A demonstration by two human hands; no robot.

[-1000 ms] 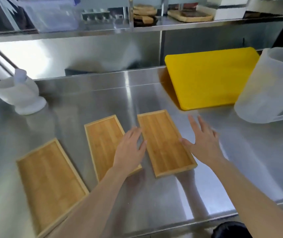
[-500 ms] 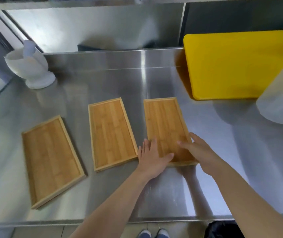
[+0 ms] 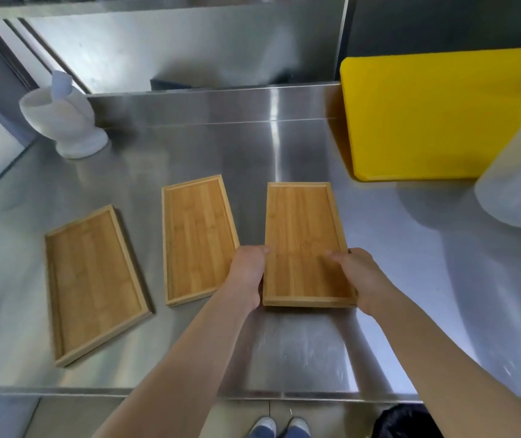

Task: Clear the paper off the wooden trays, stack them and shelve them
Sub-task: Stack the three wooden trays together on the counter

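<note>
Both hands' fingers clamp the bare right tray (image 3: 303,235): left hand (image 3: 248,270) on its left rim, right hand (image 3: 360,273) opposite; open counter (image 3: 410,327) lies rightward.

yellow cutting board (image 3: 436,112), white mortar (image 3: 63,124), steel counter (image 3: 284,349)

The stainless-steel counter (image 3: 284,349) carries three shallow wooden trays side by side with gaps between them: the left tray (image 3: 93,279) at 9 o'clock, the middle tray (image 3: 199,238) at centre, the right tray (image 3: 305,235) just beside it toward 3 o'clock. A white mortar with pestle (image 3: 63,121) stands at 10 o'clock. A yellow cutting board (image 3: 436,115) stands at 2 o'clock, tilted back. A translucent plastic jug (image 3: 518,181) occupies 3 o'clock.
</note>
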